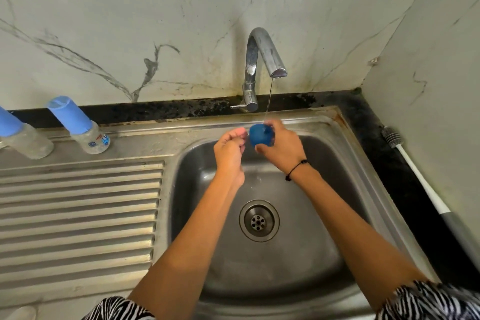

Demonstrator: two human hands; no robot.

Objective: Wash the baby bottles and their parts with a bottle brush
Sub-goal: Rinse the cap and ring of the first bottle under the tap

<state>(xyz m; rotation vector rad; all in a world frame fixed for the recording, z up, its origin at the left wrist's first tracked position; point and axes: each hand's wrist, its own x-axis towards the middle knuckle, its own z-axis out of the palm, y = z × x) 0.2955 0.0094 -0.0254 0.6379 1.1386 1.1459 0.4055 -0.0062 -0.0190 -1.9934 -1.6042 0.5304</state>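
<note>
We see the sink [345, 163] basin open around the drain [259, 221], with room to pass below both forearms. The tap [262, 60] arches over the sink's back rim, blocking that side. Left of the sink, two bottles [85, 128] crowd the draining board's far edge; right of it, a brush [415, 171] lies along the counter strip.

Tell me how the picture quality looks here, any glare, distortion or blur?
Head view: wide-angle bending tilts the two capped bottles outward; soft glare streaks the sink rim and tap; the blue cap in the right hand is slightly smeared; corners darken.
</note>
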